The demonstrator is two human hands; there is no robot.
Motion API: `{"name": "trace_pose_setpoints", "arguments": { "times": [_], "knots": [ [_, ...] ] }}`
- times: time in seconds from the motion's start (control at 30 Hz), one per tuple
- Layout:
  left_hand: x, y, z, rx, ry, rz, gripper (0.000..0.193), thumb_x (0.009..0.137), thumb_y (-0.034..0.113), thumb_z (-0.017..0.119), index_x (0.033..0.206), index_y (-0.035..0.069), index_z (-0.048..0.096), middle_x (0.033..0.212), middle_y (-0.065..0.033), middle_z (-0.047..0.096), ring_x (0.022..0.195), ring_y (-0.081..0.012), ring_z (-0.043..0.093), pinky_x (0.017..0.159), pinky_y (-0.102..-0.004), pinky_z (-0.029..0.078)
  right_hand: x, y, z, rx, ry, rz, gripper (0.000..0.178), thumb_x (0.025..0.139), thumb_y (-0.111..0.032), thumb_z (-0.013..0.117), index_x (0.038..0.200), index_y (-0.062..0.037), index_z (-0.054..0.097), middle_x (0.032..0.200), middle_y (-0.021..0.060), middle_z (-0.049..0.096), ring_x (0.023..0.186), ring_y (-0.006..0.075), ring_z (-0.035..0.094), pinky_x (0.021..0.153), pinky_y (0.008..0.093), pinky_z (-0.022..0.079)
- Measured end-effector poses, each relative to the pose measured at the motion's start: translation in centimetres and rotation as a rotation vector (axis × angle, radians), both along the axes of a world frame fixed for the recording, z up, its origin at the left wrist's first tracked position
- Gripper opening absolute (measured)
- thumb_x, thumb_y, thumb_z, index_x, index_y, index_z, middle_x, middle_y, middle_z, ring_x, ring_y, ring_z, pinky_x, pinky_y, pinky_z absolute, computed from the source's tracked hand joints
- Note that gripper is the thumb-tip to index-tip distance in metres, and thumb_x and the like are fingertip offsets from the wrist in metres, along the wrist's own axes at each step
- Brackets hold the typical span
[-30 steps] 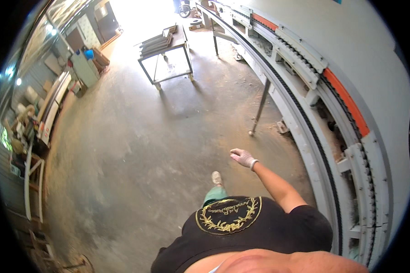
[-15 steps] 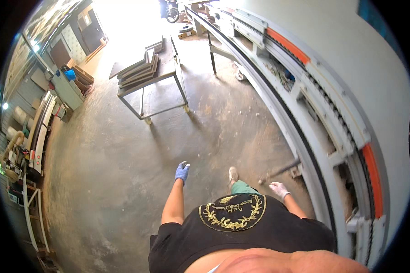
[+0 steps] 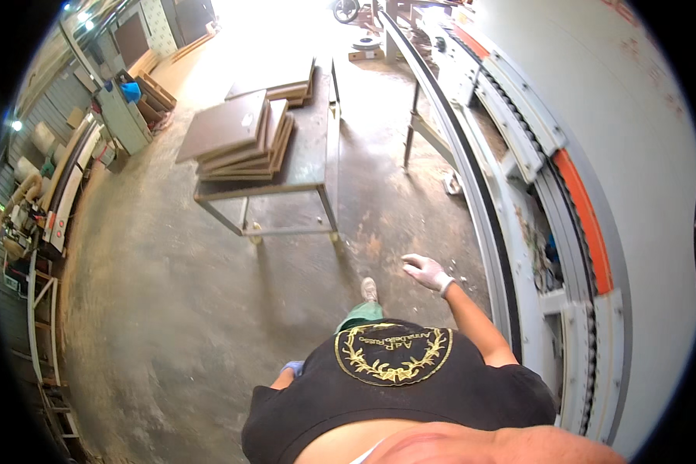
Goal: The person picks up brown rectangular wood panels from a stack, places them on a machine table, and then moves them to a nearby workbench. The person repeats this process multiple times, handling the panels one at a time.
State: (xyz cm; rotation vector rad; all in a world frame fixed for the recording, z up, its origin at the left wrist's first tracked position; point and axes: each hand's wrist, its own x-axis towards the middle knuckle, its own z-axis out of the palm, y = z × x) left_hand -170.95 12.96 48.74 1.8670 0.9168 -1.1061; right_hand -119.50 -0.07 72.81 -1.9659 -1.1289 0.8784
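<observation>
My right hand, in a whitish glove, reaches forward over the floor with fingers stretched out and nothing held. Low beside my body, my left hand shows only as a bit of blue glove; its fingers are hidden behind my arm and shirt. Ahead of me a metal-framed trolley stands on wheels. A near stack of brown flat panels lies unevenly on its left side, with another stack of panels behind it. Both hands are apart from the trolley and panels.
A long grey machine with a rail and orange guards runs along my right. Another machine and a metal frame line the left wall. Small debris lies on the concrete floor. A motorcycle wheel shows far ahead.
The trolley and panels appear nearer. My right hand has swung forward and opened out, while my left hand has dropped back beside my body. My forward foot now is a different one.
</observation>
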Motion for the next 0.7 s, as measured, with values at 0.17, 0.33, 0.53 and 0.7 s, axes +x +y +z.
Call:
{"name": "trace_pose_setpoints", "arguments": {
  "times": [0.17, 0.33, 0.53, 0.7],
  "knots": [
    [18.6, 18.2, 2.2, 0.245, -0.171, 0.519, 0.055, 0.081, 0.042, 0.053, 0.120, 0.004, 0.052, 0.121, -0.0197, 0.052, 0.115, -0.0320, 0.048, 0.093, -0.0385, 0.039, 9.9, 6.9, -0.8, -0.007, 0.177, -0.126, 0.037, 0.084, -0.028, 0.057, 0.112, -0.0045, 0.057, 0.107, 0.0107, 0.062, 0.100, 0.0199, 0.059, 0.086, 0.0291, 0.044],
    [45.9, 37.5, 8.2, 0.217, -0.723, 0.711, 0.054, 0.082, 0.035, 0.059, 0.124, 0.003, 0.047, 0.120, -0.0134, 0.054, 0.108, -0.0232, 0.051, 0.092, -0.0318, 0.039, 18.6, 16.3, 2.6, -0.006, 0.382, -0.271, 0.035, 0.085, -0.021, 0.057, 0.114, -0.0002, 0.054, 0.106, 0.0110, 0.061, 0.098, 0.0176, 0.058, 0.085, 0.0274, 0.044],
    [71.7, 54.4, 13.7, -0.106, -0.961, 1.128, 0.044, 0.084, 0.025, 0.061, 0.122, 0.008, 0.048, 0.111, -0.0058, 0.056, 0.088, -0.0129, 0.054, 0.070, -0.0270, 0.046, 34.9, 30.1, 2.7, 0.172, 0.648, -0.418, 0.033, 0.089, -0.014, 0.052, 0.117, 0.0032, 0.051, 0.104, 0.0086, 0.059, 0.096, 0.0136, 0.055, 0.082, 0.0261, 0.045],
    [81.3, 64.6, 17.8, -0.269, -0.921, 1.368, 0.041, 0.085, 0.031, 0.057, 0.123, 0.021, 0.043, 0.102, 0.0035, 0.055, 0.081, -0.0139, 0.053, 0.061, -0.0290, 0.044, 49.7, 47.9, 6.8, 0.363, 0.613, -0.404, 0.032, 0.089, -0.014, 0.052, 0.117, 0.0021, 0.051, 0.104, 0.0085, 0.059, 0.095, 0.0141, 0.057, 0.081, 0.0259, 0.046]
  ]
}}
